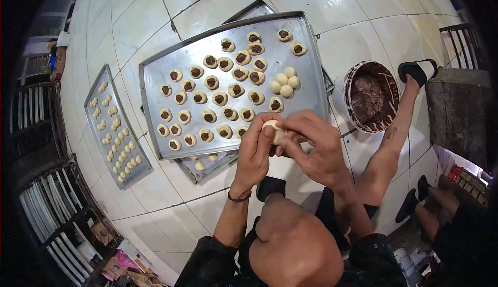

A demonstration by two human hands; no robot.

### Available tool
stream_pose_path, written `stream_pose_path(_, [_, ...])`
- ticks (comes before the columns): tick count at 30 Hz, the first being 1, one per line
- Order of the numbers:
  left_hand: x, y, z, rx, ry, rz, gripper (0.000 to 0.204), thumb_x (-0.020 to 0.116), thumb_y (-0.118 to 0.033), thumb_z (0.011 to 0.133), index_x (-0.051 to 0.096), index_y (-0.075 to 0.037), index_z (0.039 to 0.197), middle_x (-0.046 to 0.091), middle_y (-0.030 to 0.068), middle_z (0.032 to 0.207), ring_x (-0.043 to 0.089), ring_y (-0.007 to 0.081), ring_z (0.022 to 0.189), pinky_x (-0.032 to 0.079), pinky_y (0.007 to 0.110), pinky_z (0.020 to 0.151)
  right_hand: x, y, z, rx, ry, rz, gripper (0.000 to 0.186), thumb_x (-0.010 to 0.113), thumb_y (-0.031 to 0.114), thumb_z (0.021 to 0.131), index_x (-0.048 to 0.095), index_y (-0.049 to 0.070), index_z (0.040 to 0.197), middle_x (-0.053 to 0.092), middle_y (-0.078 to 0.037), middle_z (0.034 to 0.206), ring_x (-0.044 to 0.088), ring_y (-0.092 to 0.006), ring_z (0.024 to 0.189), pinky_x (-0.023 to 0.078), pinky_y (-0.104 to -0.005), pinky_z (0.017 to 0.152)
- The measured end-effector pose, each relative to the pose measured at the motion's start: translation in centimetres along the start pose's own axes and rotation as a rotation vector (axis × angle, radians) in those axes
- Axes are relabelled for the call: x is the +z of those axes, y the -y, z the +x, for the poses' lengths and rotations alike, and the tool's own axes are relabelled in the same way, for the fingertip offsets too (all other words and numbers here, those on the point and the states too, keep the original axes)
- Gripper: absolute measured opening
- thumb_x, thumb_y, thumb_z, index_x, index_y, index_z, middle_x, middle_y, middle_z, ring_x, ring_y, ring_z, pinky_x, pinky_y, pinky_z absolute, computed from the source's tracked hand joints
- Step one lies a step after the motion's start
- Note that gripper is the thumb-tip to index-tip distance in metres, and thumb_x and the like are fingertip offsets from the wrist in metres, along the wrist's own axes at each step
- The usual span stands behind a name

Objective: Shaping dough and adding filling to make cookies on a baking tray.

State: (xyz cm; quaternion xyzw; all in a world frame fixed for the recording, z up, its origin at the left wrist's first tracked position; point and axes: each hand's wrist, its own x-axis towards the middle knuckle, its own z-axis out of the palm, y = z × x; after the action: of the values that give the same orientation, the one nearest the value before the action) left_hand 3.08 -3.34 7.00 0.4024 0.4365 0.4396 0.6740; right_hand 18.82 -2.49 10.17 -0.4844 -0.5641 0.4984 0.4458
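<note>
A pale piece of dough (274, 132) is pinched between the fingers of both hands, above the near edge of a large metal tray (288, 22). My left hand (253, 149) grips it from the left, with the thumb against its side. From the right, my right hand (319, 144) has its fingertips on the same piece, partly hiding it. Many flattened dough rounds topped with dark brown filling (220, 98) lie across the tray. Toward its right side sits a cluster of plain smooth dough balls (286, 91).
At right stands a white bucket (340, 97) with dark brown filling (369, 97). Another tray (98, 126) at left holds rows of small dough balls. More trays lie beneath the large one on the tiled floor (171, 224). Another person's dark-shod feet (415, 199) are at lower right.
</note>
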Motion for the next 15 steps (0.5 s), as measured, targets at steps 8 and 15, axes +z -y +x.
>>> stream_pose_path(8, [0.5,0.5,0.1,-0.091,0.043,-0.233,0.032,0.041,-0.034,0.112,0.054,-0.005,0.117,0.055,0.0001,0.082,0.045,0.0062,0.065,0.036,0.02,0.057,-0.1,-1.2,-0.5,0.041,0.04,-0.017,0.029,0.07,-0.01,0.08,0.071,-0.004,0.109,0.065,-0.01,0.098,0.054,-0.0138,0.069,0.045,-0.026,0.061])
stream_pose_path(15, [-0.9,2.1,0.2,-0.166,0.017,-0.25,0.02,0.048,-0.024,0.11,0.054,-0.006,0.114,0.058,0.0015,0.088,0.049,0.0076,0.067,0.039,0.021,0.058,0.1,-2.7,-0.1,-0.112,0.081,-0.195,0.02,0.068,-0.009,0.083,0.07,-0.004,0.103,0.065,-0.011,0.098,0.055,-0.0133,0.07,0.045,-0.0251,0.062])
